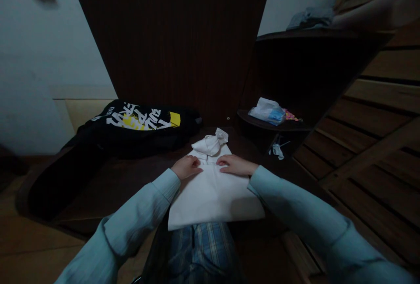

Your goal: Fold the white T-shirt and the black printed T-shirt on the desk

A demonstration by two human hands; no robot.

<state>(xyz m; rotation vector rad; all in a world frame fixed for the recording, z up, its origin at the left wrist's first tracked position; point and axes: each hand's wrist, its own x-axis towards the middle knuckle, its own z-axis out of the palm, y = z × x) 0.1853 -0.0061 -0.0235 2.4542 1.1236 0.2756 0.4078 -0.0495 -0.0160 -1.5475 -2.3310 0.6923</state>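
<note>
A piece of white cloth (216,201) lies in front of me, wide at the near edge and narrower toward the far end. Its far part is bunched into a loose heap (210,144). My left hand (187,167) has curled fingers and grips the cloth just below that heap, on the left side. Opposite it, a small gap away, my right hand (236,165) pinches the same cloth with thumb and fingers. Whatever lies under the fingertips is hidden. The cloth's near edge hangs over my plaid-covered lap.
Black fabric with white and yellow lettering (144,120) lies at the back left of the dark wooden surface (88,187). To the right, a corner shelf (259,123) holds a plastic packet (269,111). Folded cloth (311,17) sits on the upper shelf. Wooden slats (370,152) stand at far right.
</note>
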